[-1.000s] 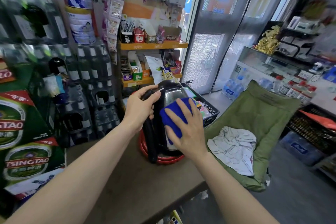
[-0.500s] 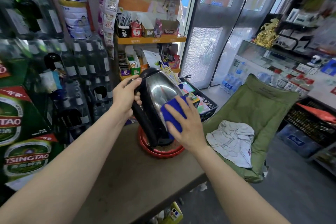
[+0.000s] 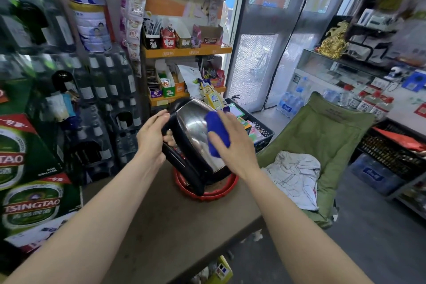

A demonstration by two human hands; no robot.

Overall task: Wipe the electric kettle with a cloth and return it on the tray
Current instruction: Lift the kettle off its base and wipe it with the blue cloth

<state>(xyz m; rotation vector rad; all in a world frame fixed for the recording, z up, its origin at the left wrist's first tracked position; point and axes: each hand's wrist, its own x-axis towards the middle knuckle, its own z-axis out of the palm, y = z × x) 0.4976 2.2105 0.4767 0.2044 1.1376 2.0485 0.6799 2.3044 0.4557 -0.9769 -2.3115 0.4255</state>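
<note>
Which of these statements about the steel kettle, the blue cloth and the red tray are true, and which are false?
1. The left hand grips the black handle of the shiny steel electric kettle. True.
2. The kettle stands upright. False: it is tilted, top leaning away to the left.
3. The right hand presses a blue cloth on the kettle's side. True.
4. The round red tray lies on the green folding chair. False: it sits on the brown table.

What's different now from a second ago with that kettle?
The electric kettle has been lifted and tipped over above the red tray; the right hand slid the blue cloth up its steel side. The left hand keeps hold of the handle, and the tray hasn't moved.
</note>
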